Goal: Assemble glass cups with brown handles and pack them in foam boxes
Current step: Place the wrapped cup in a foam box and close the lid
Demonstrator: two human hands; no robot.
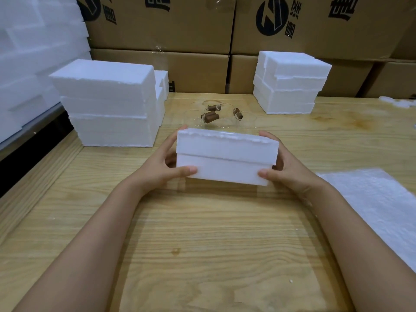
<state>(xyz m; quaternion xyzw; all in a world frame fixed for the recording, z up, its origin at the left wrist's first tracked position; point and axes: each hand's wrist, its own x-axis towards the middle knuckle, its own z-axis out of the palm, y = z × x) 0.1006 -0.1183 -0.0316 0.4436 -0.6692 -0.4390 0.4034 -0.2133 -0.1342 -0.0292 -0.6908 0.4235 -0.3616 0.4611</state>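
A closed white foam box (226,157), lid on its base, sits at the middle of the wooden table (202,233). My left hand (164,164) grips its left end, thumb on the front face and fingers behind. My right hand (286,164) grips the right end the same way. Just beyond the box lie several clear glass cups (222,115) with brown handles (210,117), close together on the table.
A tall stack of foam boxes (108,102) stands at the left, a smaller stack (290,83) at the back right. White foam sheet (380,206) lies at the right edge. Cardboard cartons (193,37) wall off the back. More foam (29,52) is piled far left.
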